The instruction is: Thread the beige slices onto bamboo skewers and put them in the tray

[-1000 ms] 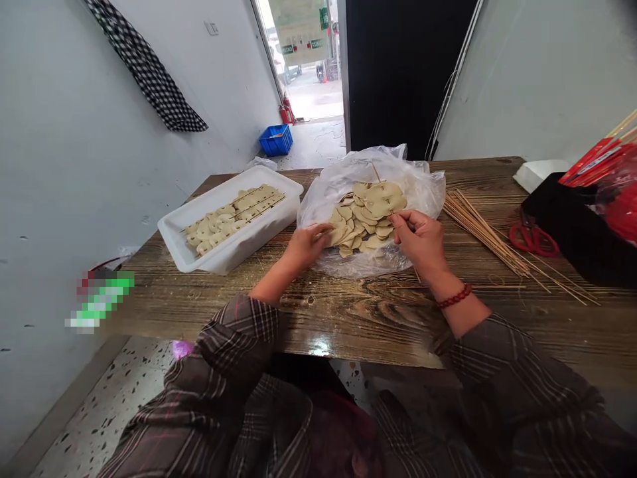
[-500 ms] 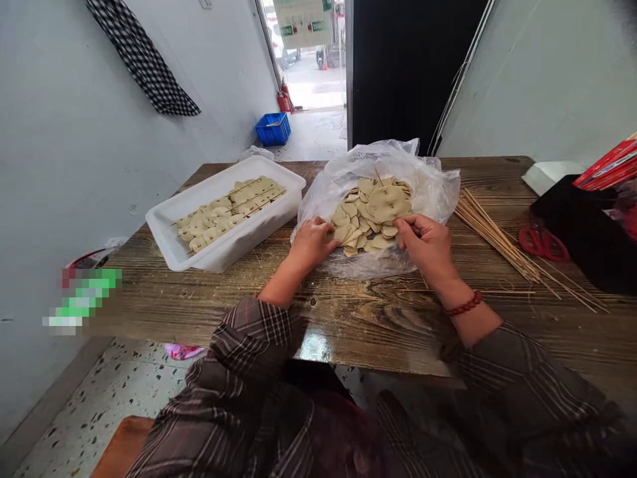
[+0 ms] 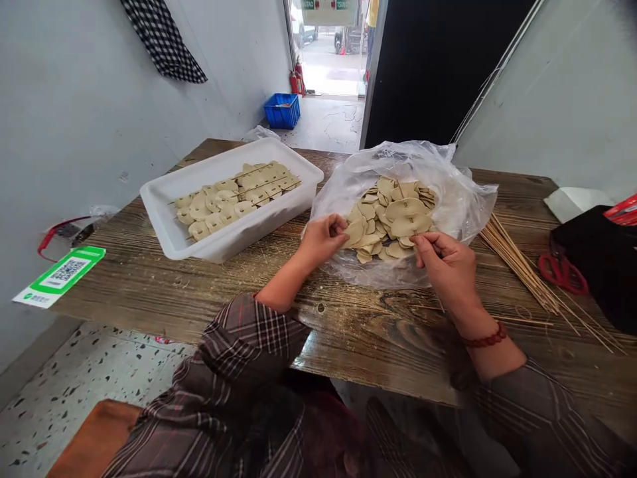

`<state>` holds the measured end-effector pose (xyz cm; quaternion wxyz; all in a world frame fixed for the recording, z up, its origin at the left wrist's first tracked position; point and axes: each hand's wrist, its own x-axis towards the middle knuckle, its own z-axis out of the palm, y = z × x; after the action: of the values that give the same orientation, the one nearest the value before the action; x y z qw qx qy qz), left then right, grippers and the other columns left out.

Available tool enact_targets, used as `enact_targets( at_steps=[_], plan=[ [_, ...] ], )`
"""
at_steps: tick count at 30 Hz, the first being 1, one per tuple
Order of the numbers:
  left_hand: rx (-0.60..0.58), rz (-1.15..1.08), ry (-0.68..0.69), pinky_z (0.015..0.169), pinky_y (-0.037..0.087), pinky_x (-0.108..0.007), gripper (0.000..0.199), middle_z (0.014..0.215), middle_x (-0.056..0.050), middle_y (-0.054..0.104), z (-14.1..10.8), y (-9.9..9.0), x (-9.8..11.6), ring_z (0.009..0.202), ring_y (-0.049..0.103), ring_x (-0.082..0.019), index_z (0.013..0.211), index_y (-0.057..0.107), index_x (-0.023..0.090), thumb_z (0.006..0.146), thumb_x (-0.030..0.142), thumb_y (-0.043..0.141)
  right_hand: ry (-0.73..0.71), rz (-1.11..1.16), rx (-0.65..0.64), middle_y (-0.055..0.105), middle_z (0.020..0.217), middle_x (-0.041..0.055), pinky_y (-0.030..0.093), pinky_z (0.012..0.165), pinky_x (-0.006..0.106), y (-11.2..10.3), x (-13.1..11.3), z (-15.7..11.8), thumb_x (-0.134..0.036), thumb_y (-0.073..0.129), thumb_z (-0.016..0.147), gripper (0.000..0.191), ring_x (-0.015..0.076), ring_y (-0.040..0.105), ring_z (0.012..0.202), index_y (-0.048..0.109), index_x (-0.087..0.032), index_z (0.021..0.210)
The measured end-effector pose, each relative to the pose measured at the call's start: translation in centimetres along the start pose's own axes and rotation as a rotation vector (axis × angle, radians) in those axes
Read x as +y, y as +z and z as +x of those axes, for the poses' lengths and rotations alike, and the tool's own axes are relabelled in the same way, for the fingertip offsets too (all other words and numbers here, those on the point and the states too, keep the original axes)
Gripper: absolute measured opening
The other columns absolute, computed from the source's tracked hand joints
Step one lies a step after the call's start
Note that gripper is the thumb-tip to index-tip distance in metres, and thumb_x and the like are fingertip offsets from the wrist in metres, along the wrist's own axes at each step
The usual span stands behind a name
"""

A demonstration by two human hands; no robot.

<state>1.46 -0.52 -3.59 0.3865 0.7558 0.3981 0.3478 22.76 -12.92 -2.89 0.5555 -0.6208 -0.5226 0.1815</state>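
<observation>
My right hand (image 3: pixel 445 265) pinches the near end of a thin wooden skewer (image 3: pixel 399 190), whose tip points away from me. Pale beige flat round slices (image 3: pixel 409 218) are threaded on it, over the pile. Left of them, my left hand (image 3: pixel 324 239) is closed, thumb and finger gripping the edge of a loose slice (image 3: pixel 354 232). Beneath both hands lies a heap of similar slices (image 3: pixel 365 253) in an open clear plastic bag (image 3: pixel 465 199). Their exact food kind cannot be told.
A white tub (image 3: pixel 172 247) holding filled skewers stands left on the wooden table (image 3: pixel 239 292). Bare skewers (image 3: pixel 520 265) lie to the right, beside red scissors (image 3: pixel 562 272) and a black bag (image 3: pixel 597 259). A green QR card (image 3: pixel 64 275) is at the left edge.
My left hand has come up from the pile's edge with a slice in its fingers. My right hand still holds the threaded skewer. The head view has shifted.
</observation>
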Motion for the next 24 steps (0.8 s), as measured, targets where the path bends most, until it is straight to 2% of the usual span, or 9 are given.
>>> enact_targets(
  at_steps=[3,6,8,12,17,21,24],
  plan=[
    [0.016,-0.254,-0.053,0.059,0.036,-0.023,0.015,0.067,0.001,0.058,-0.1,-0.3,0.4,0.062,0.048,-0.009,0.078,0.066,0.013,0.070,0.025,0.068,-0.003,0.017,-0.008,0.052,0.053,-0.0042,0.034,0.051,0.024,0.0,0.1,-0.1,-0.036,0.061,0.088,0.022,0.0093,0.044,0.049,0.068,-0.017,0.079],
    [0.015,-0.318,-0.050,0.059,0.037,-0.023,0.017,0.068,-0.001,0.060,-0.2,-0.3,0.5,0.062,0.049,-0.009,0.080,0.069,0.012,0.072,0.027,0.068,0.000,0.028,-0.011,0.052,0.053,-0.0041,0.034,0.051,0.024,0.0,0.2,-0.2,-0.036,0.061,0.088,0.022,0.0092,0.045,0.050,0.068,-0.017,0.079],
    [0.009,-0.217,-0.016,0.061,0.038,-0.023,0.014,0.070,-0.001,0.062,-0.1,-0.2,0.3,0.064,0.050,-0.010,0.081,0.070,0.013,0.073,0.024,0.066,0.003,0.016,-0.007,0.052,0.054,-0.0040,0.034,0.051,0.024,0.0,0.2,-0.2,-0.036,0.061,0.088,0.022,0.0091,0.045,0.050,0.068,-0.017,0.078],
    [0.027,0.198,0.096,0.071,0.042,-0.027,0.015,0.074,-0.002,0.061,0.0,0.1,-0.1,0.071,0.054,-0.013,0.082,0.074,0.016,0.075,0.014,0.060,0.009,0.005,-0.011,0.052,0.054,-0.0040,0.034,0.051,0.024,0.0,0.4,-0.1,-0.037,0.060,0.088,0.022,0.0091,0.044,0.049,0.068,-0.017,0.079],
    [0.013,0.481,0.131,0.075,0.045,-0.030,0.021,0.085,-0.005,0.062,-0.2,0.5,-0.5,0.078,0.058,-0.017,0.093,0.073,0.018,0.080,0.016,0.057,-0.006,0.010,-0.020,0.051,0.053,-0.0044,0.034,0.051,0.024,0.0,0.2,-0.1,-0.036,0.060,0.088,0.022,0.0092,0.044,0.049,0.067,-0.017,0.078],
    [0.018,0.522,0.093,0.074,0.045,-0.031,0.024,0.087,-0.007,0.064,-0.4,0.7,-0.2,0.078,0.058,-0.018,0.097,0.072,0.017,0.079,0.015,0.056,0.004,0.006,-0.018,0.051,0.051,-0.0046,0.032,0.049,0.024,0.1,0.1,-0.1,-0.036,0.060,0.088,0.023,0.0093,0.043,0.048,0.066,-0.017,0.076],
    [0.019,0.313,0.043,0.069,0.044,-0.028,0.024,0.075,-0.003,0.063,-0.4,0.7,0.4,0.069,0.056,-0.014,0.097,0.071,0.014,0.077,0.015,0.058,0.012,-0.008,-0.014,0.051,0.051,-0.0048,0.032,0.048,0.024,0.1,0.2,0.0,-0.036,0.060,0.088,0.023,0.0092,0.043,0.047,0.067,-0.017,0.077]
  ],
)
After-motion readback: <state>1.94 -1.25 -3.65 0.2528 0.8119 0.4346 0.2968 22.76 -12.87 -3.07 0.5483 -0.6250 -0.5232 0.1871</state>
